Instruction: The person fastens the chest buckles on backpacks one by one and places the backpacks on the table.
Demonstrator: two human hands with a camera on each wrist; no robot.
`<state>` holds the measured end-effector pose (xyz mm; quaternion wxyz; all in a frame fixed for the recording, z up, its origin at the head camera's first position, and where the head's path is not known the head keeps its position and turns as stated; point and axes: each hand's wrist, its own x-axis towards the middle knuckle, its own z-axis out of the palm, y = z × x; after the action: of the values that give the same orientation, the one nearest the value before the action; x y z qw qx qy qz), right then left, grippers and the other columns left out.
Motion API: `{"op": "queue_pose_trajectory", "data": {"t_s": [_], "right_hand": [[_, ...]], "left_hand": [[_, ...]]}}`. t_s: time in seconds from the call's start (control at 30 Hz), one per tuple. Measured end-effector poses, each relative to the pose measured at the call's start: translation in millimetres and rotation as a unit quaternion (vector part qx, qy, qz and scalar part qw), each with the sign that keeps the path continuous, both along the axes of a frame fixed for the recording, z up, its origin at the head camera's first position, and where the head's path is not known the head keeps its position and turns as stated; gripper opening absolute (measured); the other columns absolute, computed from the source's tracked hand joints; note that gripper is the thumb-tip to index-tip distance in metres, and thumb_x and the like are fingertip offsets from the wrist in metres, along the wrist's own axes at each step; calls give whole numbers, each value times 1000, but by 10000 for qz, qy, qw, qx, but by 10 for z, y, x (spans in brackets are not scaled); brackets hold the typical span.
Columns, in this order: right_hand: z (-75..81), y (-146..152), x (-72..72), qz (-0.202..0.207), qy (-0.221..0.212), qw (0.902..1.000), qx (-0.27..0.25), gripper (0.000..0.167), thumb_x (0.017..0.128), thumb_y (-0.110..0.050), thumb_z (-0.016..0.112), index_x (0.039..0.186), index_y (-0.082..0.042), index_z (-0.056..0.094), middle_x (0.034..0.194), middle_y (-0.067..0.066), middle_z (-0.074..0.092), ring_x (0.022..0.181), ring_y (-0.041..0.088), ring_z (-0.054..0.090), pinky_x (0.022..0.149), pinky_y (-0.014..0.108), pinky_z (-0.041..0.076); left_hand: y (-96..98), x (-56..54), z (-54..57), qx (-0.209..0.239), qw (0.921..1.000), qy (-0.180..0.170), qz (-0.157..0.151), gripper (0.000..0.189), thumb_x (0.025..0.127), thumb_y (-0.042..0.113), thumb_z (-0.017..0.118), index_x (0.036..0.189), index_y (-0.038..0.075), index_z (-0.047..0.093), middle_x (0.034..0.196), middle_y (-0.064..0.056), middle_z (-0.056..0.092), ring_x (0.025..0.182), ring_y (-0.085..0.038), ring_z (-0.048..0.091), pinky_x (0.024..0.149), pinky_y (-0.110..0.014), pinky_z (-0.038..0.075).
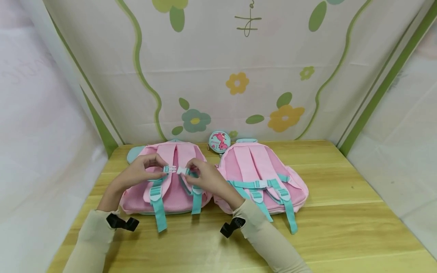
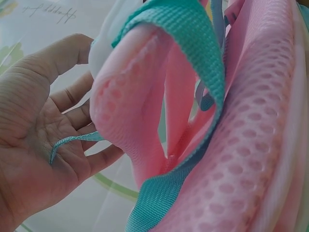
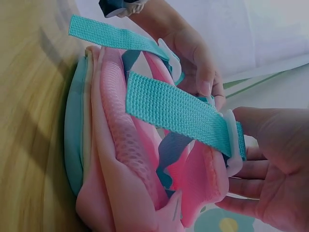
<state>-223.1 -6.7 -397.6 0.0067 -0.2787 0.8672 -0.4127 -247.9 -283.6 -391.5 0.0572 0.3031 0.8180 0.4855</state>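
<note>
A pink backpack (image 1: 175, 199) lies with its shoulder straps facing up. Over it, my left hand (image 1: 138, 172) pinches the pronged half of a white side-release buckle (image 1: 172, 169) on teal webbing. My right hand (image 1: 206, 178) holds the white socket half (image 1: 182, 171) between thumb and fingers. The two halves face each other with a small gap between them. In the left wrist view, a teal strap (image 2: 203, 53) loops across the pink padding, hiding my left fingertips. A teal strap end (image 3: 174, 104) crosses the right wrist view, where a white slider (image 3: 233, 145) partly covers my right hand.
A second pink backpack (image 1: 235, 167) lies close on the right, its white chest buckle (image 1: 262, 184) joined. Behind and between them sits a round teal pouch (image 1: 219, 142) with a pink figure. The wooden table (image 1: 341, 220) meets a flower-printed cloth (image 1: 205, 49) at the back.
</note>
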Motion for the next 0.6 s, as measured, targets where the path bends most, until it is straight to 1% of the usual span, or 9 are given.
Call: {"op": "queue_pose_trajectory", "data": {"t_s": [0.1,0.3,0.47,0.6], "right_hand": [[18,19,-7,31,76,9999,62,20,96,-26,71,110,-14,64,108,2,71,101,15,66,88,29,56],[33,37,-14,-51,330,9990,310,19,97,-30,70,110,-17,64,109,0,71,103,13,66,85,27,55],[32,36,-26,0,399,9986,333,19,97,-28,70,111,-16,64,110,1,71,107,14,67,89,29,56],[25,36,-33,23,395,9987,333,20,97,-27,70,112,-15,64,111,1,71,108,14,66,92,30,56]], "left_hand": [[3,-1,-4,26,10000,1,-27,17,89,5,77,104,5,69,103,-9,69,102,-10,66,96,-25,54],[9,0,-22,136,9998,5,-161,20,89,3,77,107,3,68,104,-12,68,104,-9,65,97,-25,54],[28,0,-21,231,9995,50,-210,20,88,1,77,106,3,67,103,-10,68,104,-10,65,97,-24,53],[41,2,-22,269,9994,95,-204,21,87,-1,77,106,3,67,102,-12,67,103,-10,65,98,-23,53]]}}
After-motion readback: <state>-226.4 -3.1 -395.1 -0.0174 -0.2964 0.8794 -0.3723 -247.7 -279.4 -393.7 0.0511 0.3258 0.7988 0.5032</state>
